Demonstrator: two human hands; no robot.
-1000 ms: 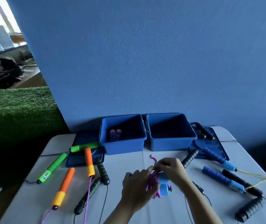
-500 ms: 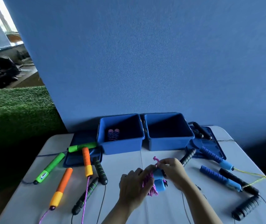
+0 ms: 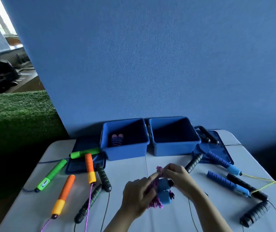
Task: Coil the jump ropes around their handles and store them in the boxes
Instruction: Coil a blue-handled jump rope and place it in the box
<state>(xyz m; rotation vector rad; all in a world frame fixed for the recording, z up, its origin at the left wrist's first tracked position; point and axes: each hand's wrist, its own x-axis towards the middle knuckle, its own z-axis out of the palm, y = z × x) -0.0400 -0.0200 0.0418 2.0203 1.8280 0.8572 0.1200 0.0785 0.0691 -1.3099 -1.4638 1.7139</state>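
Observation:
At the table's front centre I hold a pair of light blue handles (image 3: 163,190) wrapped in pink-purple rope (image 3: 154,200). My left hand (image 3: 138,195) grips the coiled bundle from the left. My right hand (image 3: 178,175) pinches the rope's loose end (image 3: 159,169) above the handles. Two open blue boxes stand at the back: the left box (image 3: 124,152) has one coiled pink rope bundle (image 3: 117,139) inside, the right box (image 3: 175,149) shows nothing inside.
Uncoiled ropes lie around: green handles (image 3: 51,174), orange handles (image 3: 63,195), black-green handles (image 3: 103,176) on the left; dark blue handles (image 3: 224,183) and black handles (image 3: 254,210) on the right. Blue lids (image 3: 80,164) (image 3: 221,148) lie beside the boxes.
The camera view shifted slightly. My right hand lifted the rope's loose end a little higher above the bundle; my left hand keeps holding the coil.

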